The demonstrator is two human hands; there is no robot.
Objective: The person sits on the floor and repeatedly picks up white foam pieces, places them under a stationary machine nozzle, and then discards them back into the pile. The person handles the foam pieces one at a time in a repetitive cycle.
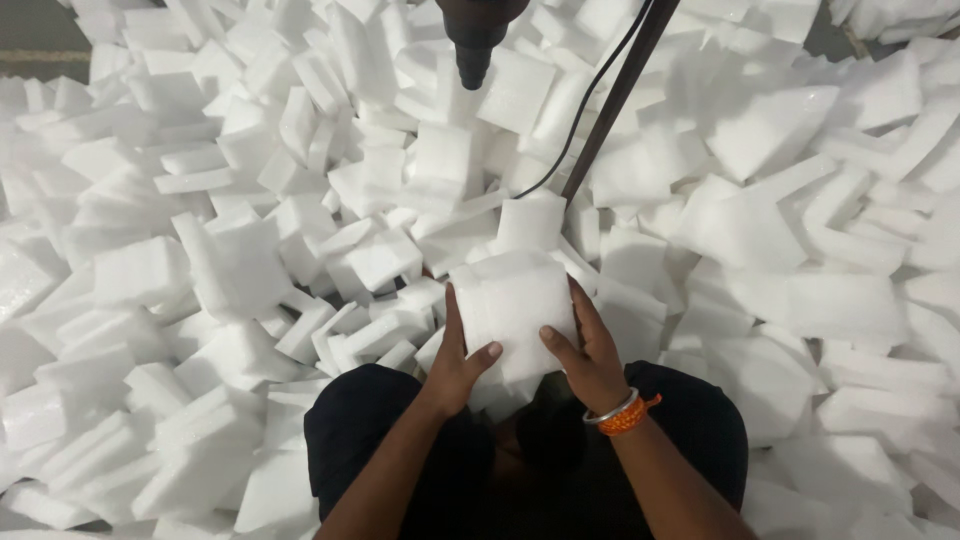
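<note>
Both hands gripped one white foam block [513, 315] from opposite sides: the left hand [458, 362] clamped its left edge, thumb across the front face near the lower corner, and the right hand [590, 355] clamped its right edge, thumb likewise on the face. The hands were apart, with the block's width between them. A silver bangle [612, 407] and an orange thread [633, 417] circled the right wrist. The block sat at the middle of the view, just above the person's dark-clothed lap [380, 420], its broad face turned up toward the camera and its long axis running roughly away from the body, tilted a little to the right. Its lower edge was hidden behind the thumbs and other pieces, so whether it rested on the pile could not be told. All around lay a heap of foam pieces [230, 270], slabs and offcuts at every angle, filling the view to the left, right and far edges; some pressed close against both wrists. Another piece [530, 222] stood just beyond the held block's far edge. Directly past that, a dark rod [615, 100] rose slanting from the heap toward the top edge, with a thin black cable [590, 95] running beside it. A dark nozzle-like tool [473, 40] hung down from the top edge, well above the block. A strip of grey floor [30, 35] showed only at the top left corner. Open room was scarce; the only space free of foam lay above the lap.
</note>
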